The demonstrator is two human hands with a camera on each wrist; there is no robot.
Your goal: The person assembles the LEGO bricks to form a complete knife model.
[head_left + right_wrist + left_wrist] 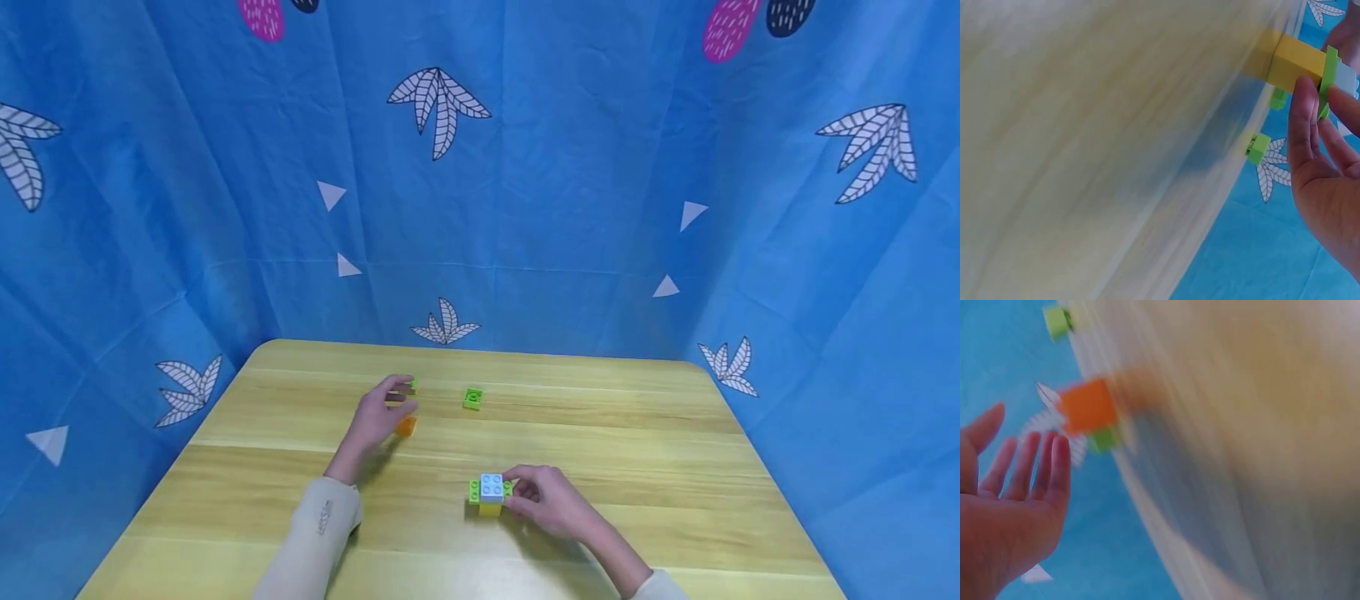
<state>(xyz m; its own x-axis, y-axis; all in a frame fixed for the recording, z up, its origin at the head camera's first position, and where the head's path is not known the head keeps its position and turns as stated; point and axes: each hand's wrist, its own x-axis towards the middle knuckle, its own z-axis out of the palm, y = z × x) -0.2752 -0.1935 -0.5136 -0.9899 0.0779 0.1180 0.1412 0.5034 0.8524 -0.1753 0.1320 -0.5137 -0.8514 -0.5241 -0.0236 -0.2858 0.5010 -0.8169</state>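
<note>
A small stack of toy bricks stands on the table: a yellow brick (490,510) at the bottom, a flat green brick (474,492) across it, and a light blue brick (491,485) on top. At its right end my right hand (551,502) pinches the green brick between thumb and fingers. Farther left and back, my left hand (375,417) reaches over the table, fingers spread and holding nothing. Close to its thumb lies an orange brick (406,426). Beyond the fingers, a green brick (412,386) is partly hidden by them.
Another green brick (472,398) lies toward the back of the wooden table (600,417). A blue patterned curtain (570,208) hangs behind the table and along both sides.
</note>
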